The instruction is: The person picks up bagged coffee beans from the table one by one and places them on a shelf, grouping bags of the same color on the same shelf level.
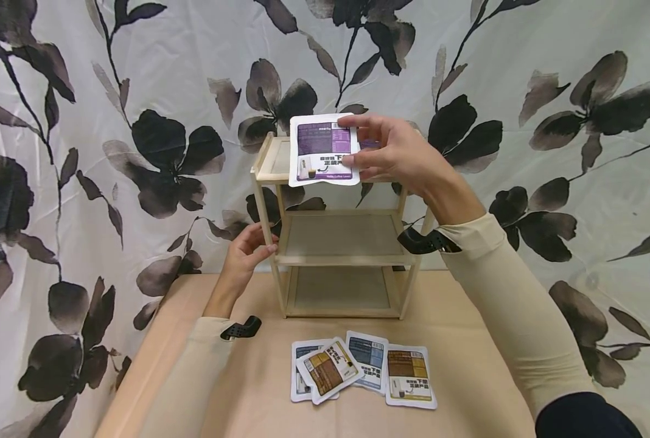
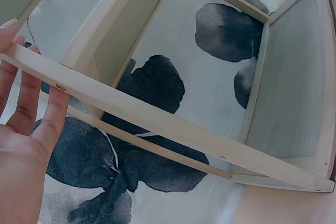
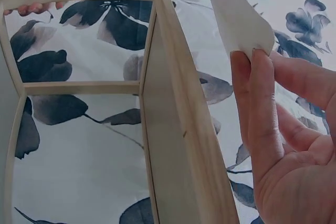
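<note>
My right hand (image 1: 396, 149) pinches a purple-and-white coffee packet (image 1: 325, 165) by its right edge, holding it up in front of the top of a small wooden shelf rack (image 1: 338, 261). In the right wrist view the packet's pale side (image 3: 239, 17) shows between thumb and fingers. A bit of purple peeks out behind those fingers in the head view. My left hand (image 1: 245, 255) holds the rack's left front post (image 2: 142, 116), thumb on one side and fingers on the other.
On the table (image 1: 248, 377) in front of the rack lie several coffee packets: a brown one (image 1: 329, 371) overlapping its neighbours, a blue one (image 1: 369, 359) and another brown one (image 1: 411, 377) at the right. Floral cloth (image 1: 182, 73) hangs right behind the rack.
</note>
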